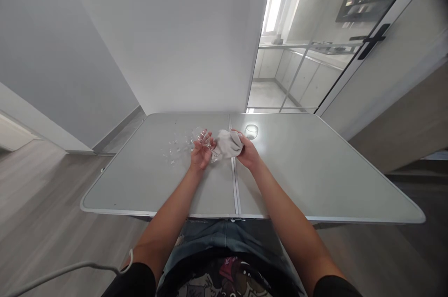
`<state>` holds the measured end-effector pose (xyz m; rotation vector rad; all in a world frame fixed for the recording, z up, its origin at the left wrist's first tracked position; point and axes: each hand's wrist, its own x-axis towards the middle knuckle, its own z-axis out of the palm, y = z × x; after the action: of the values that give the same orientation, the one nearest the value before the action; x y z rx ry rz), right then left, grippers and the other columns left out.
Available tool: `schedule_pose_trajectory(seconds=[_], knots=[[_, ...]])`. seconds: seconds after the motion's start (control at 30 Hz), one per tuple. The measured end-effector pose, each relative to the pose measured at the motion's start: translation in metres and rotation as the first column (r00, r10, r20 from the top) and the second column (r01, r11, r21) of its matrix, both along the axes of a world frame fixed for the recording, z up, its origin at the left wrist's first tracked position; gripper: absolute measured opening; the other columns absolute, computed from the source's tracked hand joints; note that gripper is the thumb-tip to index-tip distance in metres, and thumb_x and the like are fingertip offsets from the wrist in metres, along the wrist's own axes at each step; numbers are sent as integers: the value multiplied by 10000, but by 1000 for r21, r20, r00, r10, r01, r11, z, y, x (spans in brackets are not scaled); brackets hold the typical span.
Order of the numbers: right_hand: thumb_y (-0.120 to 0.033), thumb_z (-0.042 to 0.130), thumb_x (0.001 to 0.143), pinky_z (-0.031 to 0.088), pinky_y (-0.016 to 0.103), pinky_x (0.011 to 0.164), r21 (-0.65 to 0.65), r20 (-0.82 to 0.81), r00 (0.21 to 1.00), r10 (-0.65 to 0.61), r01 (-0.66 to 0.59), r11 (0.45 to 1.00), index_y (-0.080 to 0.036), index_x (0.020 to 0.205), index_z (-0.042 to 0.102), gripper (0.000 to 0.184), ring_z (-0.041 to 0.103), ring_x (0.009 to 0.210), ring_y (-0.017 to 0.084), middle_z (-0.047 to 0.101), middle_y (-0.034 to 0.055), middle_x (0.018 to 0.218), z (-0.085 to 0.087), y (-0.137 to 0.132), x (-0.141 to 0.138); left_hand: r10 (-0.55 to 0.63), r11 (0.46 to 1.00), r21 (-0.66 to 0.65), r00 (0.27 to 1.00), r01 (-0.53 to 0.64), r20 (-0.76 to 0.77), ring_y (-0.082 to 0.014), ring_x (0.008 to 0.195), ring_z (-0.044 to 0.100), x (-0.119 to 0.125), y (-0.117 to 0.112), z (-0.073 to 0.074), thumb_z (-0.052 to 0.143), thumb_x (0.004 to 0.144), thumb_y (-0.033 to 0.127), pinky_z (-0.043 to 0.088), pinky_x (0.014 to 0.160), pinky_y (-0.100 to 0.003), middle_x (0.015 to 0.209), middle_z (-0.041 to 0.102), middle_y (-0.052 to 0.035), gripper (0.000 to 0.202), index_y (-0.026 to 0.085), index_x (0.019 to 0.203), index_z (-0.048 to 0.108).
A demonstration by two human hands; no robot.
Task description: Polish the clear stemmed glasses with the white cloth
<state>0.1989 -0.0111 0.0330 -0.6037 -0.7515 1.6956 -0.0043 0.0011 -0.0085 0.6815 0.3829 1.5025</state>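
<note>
My left hand (201, 153) is palm up, its fingers curled round a clear wine glass (200, 134). The glass is tilted, and its stem slants down to the right toward a base beside the cloth. Bunched in my right hand (248, 150) is a white cloth (228, 143), close against the lower end of the glass. Which part of the glass the cloth touches, I cannot tell. A small round clear glass bowl (251, 132) rests on the table just beyond my right hand.
The grey-green folding table (315, 171) has a metal seam down its middle and a pale rim. Clear drops or bits (172, 150) are scattered left of my left hand. Behind the table stand a white wall (175, 45) and a glass door with a black handle (374, 41).
</note>
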Motion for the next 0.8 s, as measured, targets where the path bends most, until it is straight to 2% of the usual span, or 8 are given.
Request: schedule_pose_trajectory(seconds=[0.13,0.3,0.43,0.53,0.6,0.7,0.73,0.8], knots=[[-401,830,729,551,301,808,51,-118,992,32,-26,998,-274,1080,684,401,633,978,188,706,11,1099,-1,-1,-1,-13,1000,28,1000,13,23,-230,1142,675,0,0,0,691,845,620,480,1051,-380,1378,637,-93,605,252,1322,628],[-173,877,614,529,296,876,149,-50,999,-1,9,989,-349,1275,592,742,638,1010,168,692,-21,1117,-2,-5,-8,-1,999,36,1000,0,9,-226,1146,676,1,1,0,688,847,622,496,1035,-366,1431,600,-107,612,237,1320,635],[-292,759,756,554,365,861,75,-82,996,32,-26,997,-334,1234,609,502,630,1057,212,665,1,1225,-1,-7,-10,19,1000,23,1000,-18,-14,-241,1188,660,1,1,-1,666,856,639,499,1051,-375,1455,580,-111,620,238,1327,626],[-390,661,797,567,453,834,91,-94,989,113,-104,990,-324,1228,619,437,622,1095,278,649,27,1292,1,-9,-5,19,1000,21,1000,-18,-16,-238,1206,650,0,2,-3,683,846,632,493,1068,-360,1442,590,-109,631,233,1331,623],[-489,612,814,567,460,796,108,-44,989,139,-134,985,-288,1188,651,426,632,1054,298,675,56,1231,1,-8,-1,25,1000,14,1000,-24,-16,-238,1220,641,-1,3,-4,694,838,630,490,1076,-350,1426,603,-106,628,231,1319,631],[-675,542,827,541,381,689,38,86,989,117,-121,992,-211,982,711,517,648,894,272,707,87,979,-2,-5,3,40,999,18,999,-40,-11,-243,1244,626,-2,4,-4,687,846,624,486,1085,-358,1408,617,-103,599,231,1297,646],[-681,584,807,520,348,658,13,133,986,98,-101,995,-199,901,709,507,641,832,247,697,79,897,-4,-3,3,43,999,21,999,-42,-12,-247,1251,623,-2,4,-4,675,858,621,486,1086,-368,1412,615,-105,588,232,1298,646],[-576,754,720,475,298,614,8,223,974,47,-50,999,-191,782,680,398,607,724,190,664,44,791,-6,0,2,42,999,25,999,-42,-16,-255,1258,619,-2,3,-3,642,885,615,489,1079,-392,1438,595,-108,571,238,1314,637]])
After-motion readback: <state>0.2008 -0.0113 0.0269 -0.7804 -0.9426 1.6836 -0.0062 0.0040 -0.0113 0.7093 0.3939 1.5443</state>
